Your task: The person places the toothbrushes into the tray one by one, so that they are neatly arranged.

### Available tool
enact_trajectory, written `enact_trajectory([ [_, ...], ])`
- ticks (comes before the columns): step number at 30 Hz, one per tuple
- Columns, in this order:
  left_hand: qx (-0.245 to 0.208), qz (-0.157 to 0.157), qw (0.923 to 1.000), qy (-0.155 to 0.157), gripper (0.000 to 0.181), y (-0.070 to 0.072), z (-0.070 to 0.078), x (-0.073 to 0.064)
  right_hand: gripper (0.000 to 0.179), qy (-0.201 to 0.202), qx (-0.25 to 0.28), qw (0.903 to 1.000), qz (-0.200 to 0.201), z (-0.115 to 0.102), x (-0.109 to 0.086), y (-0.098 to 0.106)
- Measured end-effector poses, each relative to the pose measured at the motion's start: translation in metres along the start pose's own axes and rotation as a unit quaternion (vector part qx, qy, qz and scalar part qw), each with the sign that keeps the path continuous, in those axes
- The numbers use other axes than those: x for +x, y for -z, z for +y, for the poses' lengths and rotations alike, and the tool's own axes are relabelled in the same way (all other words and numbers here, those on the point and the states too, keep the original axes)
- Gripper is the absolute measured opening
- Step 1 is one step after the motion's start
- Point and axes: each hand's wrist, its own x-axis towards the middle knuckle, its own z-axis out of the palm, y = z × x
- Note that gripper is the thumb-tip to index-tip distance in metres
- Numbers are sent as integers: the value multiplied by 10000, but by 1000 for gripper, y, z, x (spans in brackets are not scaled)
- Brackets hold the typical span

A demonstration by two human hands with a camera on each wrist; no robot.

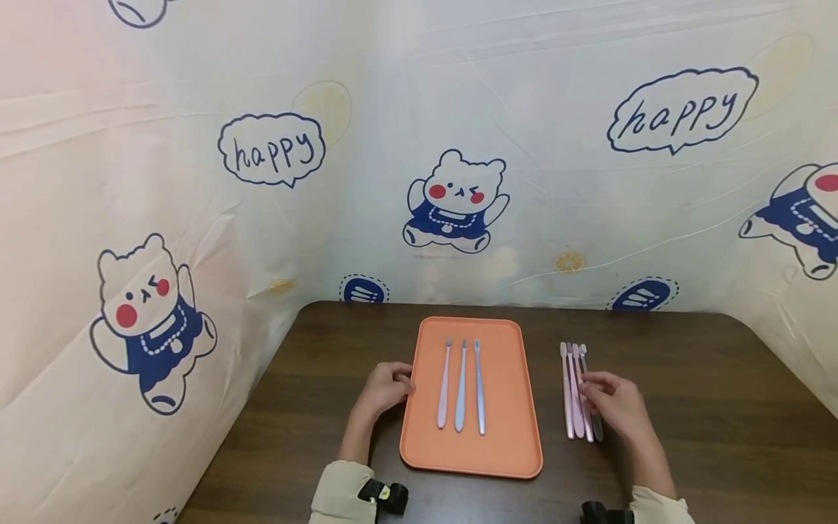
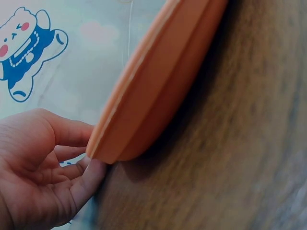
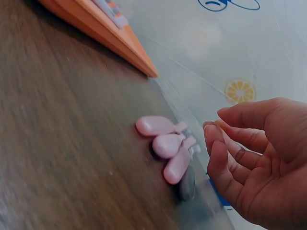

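An orange tray (image 1: 504,444) lies on the table, and my left hand (image 1: 386,387) pinches its left rim between thumb and fingers. Three toothbrushes rest side by side on it: a pink one (image 1: 443,397), a light blue one (image 1: 460,407) and a bluish-purple one (image 1: 481,407). Right of the tray, several pink toothbrushes (image 1: 568,407) lie close together with a dark grey toothbrush (image 1: 598,428). My right hand (image 1: 615,402) hovers over this group, its fingers loosely bent. In the right wrist view nothing shows between the fingertips, and the pink handles (image 3: 156,125) lie beside them.
The dark wooden table (image 1: 720,407) is bordered at the back and sides by a pale curtain (image 1: 393,109) printed with bears and speech bubbles. Black wrist cameras (image 1: 394,498) sit at both sleeves.
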Motion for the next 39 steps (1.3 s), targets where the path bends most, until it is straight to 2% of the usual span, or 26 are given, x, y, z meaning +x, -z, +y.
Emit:
enact_trajectory([
  [8, -5, -9, 10000, -10, 41, -1, 0, 0, 41, -279, 29, 9996, 85, 12, 0, 9],
  [16, -17, 5, 10000, -20, 41, 0, 0, 1, 41, -384, -123, 9990, 178, 17, 3, 10],
  [31, 49, 0, 10000, 13, 41, -1, 0, 0, 38, -448, -886, 9947, 253, 23, 2, 12],
  [39, 29, -12, 10000, -19, 42, 0, -1, -1, 40, -512, -1007, 9933, 260, 21, 2, 12],
])
